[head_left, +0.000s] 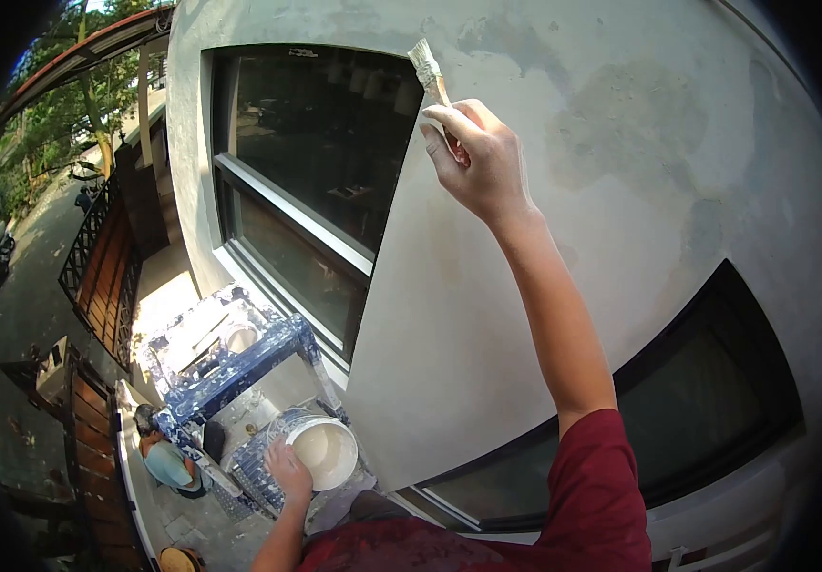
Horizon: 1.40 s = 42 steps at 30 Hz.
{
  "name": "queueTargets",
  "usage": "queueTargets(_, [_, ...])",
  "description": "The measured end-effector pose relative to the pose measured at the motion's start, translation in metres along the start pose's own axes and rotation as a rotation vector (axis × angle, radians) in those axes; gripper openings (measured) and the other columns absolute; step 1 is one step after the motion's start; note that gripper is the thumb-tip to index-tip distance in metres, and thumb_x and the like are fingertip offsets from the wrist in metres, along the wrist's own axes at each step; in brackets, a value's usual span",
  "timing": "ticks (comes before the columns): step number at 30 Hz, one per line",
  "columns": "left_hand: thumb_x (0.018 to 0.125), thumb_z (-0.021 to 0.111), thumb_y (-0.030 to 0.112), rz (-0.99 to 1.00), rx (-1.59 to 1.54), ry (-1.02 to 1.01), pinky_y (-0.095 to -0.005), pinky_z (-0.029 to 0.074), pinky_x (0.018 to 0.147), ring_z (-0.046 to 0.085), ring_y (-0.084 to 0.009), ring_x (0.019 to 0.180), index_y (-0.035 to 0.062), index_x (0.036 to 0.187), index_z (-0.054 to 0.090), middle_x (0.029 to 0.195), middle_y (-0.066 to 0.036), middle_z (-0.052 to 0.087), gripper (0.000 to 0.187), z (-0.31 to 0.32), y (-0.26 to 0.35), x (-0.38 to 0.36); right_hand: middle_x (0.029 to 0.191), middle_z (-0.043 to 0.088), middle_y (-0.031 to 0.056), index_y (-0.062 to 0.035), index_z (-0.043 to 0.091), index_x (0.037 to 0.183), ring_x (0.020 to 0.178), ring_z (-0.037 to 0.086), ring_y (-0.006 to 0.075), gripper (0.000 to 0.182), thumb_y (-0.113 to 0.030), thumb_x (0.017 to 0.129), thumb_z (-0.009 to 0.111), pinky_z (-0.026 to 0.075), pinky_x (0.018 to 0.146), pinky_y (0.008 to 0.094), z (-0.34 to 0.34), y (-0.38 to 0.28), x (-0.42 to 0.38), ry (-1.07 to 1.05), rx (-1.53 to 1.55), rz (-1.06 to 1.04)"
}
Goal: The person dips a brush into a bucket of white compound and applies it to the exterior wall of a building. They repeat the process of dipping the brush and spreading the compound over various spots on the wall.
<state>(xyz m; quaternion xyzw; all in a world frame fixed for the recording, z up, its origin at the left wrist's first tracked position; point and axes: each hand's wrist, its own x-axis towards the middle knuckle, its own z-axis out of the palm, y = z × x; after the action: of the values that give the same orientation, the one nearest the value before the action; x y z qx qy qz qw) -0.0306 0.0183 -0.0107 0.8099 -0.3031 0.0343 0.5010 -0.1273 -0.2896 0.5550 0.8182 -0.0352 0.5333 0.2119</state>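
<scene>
My right hand [481, 157], raised high at the wall, grips a paintbrush [427, 69] by its wooden handle. The whitish, paint-coated bristles point up, close to the top right corner of the dark window [311, 143]. Low in the view, my left hand [288, 468] is at the near left side of a white paint bucket [346, 456], its fingers against the rim. Pale paint fills part of the bucket. It sits by the top of a paint-splattered blue ladder [239, 372].
The grey wall [630, 286] has darker, uneven patches. Another dark window [707, 410] lies at lower right. Below on the left, a person in a light blue shirt [167, 464] is near the ladder's foot. A wooden gate [111, 276] and a road lie beyond.
</scene>
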Motion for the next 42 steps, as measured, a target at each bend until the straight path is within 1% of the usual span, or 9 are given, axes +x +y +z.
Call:
queueTargets(9, [0.11, 0.044, 0.028, 0.014, -0.017, 0.017, -0.055, 0.036, 0.111, 0.054, -0.0425, 0.127, -0.0015, 0.131, 0.066, 0.134, -0.021, 0.065, 0.042, 0.008, -0.008, 0.0, 0.085, 0.071, 0.0027, -0.0107, 0.076, 0.12, 0.059, 0.063, 0.0216, 0.025, -0.011, 0.095, 0.075, 0.052, 0.055, 0.0354, -0.05, 0.011, 0.026, -0.089, -0.194, 0.047])
queueTargets(15, [0.11, 0.043, 0.026, -0.011, -0.002, -0.01, -0.056, 0.036, 0.111, 0.054, -0.0434, 0.127, -0.0016, 0.132, 0.064, 0.134, -0.022, 0.064, 0.041, 0.006, -0.013, -0.004, 0.078, 0.071, 0.0021, -0.01, 0.077, 0.12, 0.059, 0.062, 0.0163, 0.025, -0.013, 0.095, 0.074, 0.048, 0.054, 0.0315, -0.086, 0.029, 0.032, 0.213, -0.204, 0.006])
queueTargets(21, [0.11, 0.043, 0.026, 0.04, 0.002, 0.03, -0.0562, 0.036, 0.112, 0.054, -0.0443, 0.126, -0.0027, 0.129, 0.065, 0.132, -0.024, 0.064, 0.041, 0.011, -0.019, -0.006, 0.067, 0.069, 0.0107, -0.0017, 0.081, 0.1, 0.055, 0.064, 0.0212, 0.017, -0.009, 0.087, 0.073, 0.05, 0.057, 0.0333, -0.129, -0.017, 0.055, -0.254, -0.518, 0.332])
queueTargets(25, [0.111, 0.042, 0.027, 0.057, 0.004, 0.044, -0.0566, 0.036, 0.112, 0.055, -0.0452, 0.124, -0.003, 0.128, 0.065, 0.131, -0.025, 0.064, 0.042, 0.013, -0.019, -0.006, 0.066, 0.068, 0.0085, -0.0003, 0.08, 0.117, 0.051, 0.052, 0.013, 0.027, -0.008, 0.092, 0.074, 0.046, 0.055, 0.0294, -0.152, -0.031, 0.062, -0.269, -0.521, 0.274])
queueTargets(27, [0.111, 0.042, 0.027, 0.059, -0.001, 0.042, -0.0568, 0.036, 0.111, 0.055, -0.0455, 0.123, -0.0031, 0.128, 0.065, 0.131, -0.025, 0.064, 0.042, 0.013, -0.018, -0.007, 0.065, 0.067, 0.0071, 0.0013, 0.08, 0.117, 0.052, 0.054, 0.0119, 0.025, -0.007, 0.095, 0.073, 0.044, 0.054, 0.0288, -0.149, -0.023, 0.07, -0.155, -0.405, -0.025])
queueTargets(29, [0.111, 0.041, 0.027, 0.061, -0.008, 0.051, -0.0571, 0.036, 0.111, 0.055, -0.0458, 0.123, -0.0031, 0.128, 0.065, 0.131, -0.026, 0.064, 0.042, 0.012, -0.016, -0.005, 0.064, 0.066, 0.0155, 0.0026, 0.08, 0.102, 0.053, 0.061, 0.0218, 0.017, -0.008, 0.09, 0.074, 0.049, 0.057, 0.0332, -0.134, -0.008, 0.078, -0.085, -0.268, -0.055])
queueTargets(32, [0.111, 0.041, 0.027, 0.064, -0.025, 0.037, -0.0571, 0.036, 0.111, 0.055, -0.046, 0.124, -0.0031, 0.129, 0.065, 0.132, -0.026, 0.063, 0.043, 0.013, -0.019, -0.004, 0.062, 0.057, 0.0218, 0.0047, 0.075, 0.09, 0.049, 0.049, 0.0304, 0.013, -0.007, 0.091, 0.07, 0.044, 0.054, 0.0405, -0.119, 0.023, 0.084, -0.328, -0.308, 0.022])
queueTargets(39, [0.111, 0.041, 0.027, 0.054, -0.001, 0.024, -0.0574, 0.037, 0.11, 0.055, -0.0465, 0.123, -0.0037, 0.129, 0.064, 0.132, -0.026, 0.063, 0.043, 0.01, -0.018, -0.006, 0.047, 0.045, 0.0182, 0.0088, 0.058, 0.061, 0.043, 0.057, 0.0248, 0.026, -0.001, 0.085, 0.058, 0.048, 0.048, 0.0371, -0.145, -0.017, 0.108, -0.306, -0.33, 0.256])
queueTargets(42, [0.111, 0.041, 0.027, 0.07, 0.005, 0.044, -0.0575, 0.037, 0.11, 0.056, -0.0467, 0.123, -0.0039, 0.13, 0.064, 0.133, -0.026, 0.064, 0.043, 0.012, -0.018, -0.006, 0.056, 0.058, 0.0102, 0.0082, 0.073, 0.09, 0.045, 0.062, 0.0161, 0.022, -0.002, 0.088, 0.054, 0.051, 0.044, 0.0299, -0.13, -0.007, 0.107, -0.288, -0.115, 0.286])
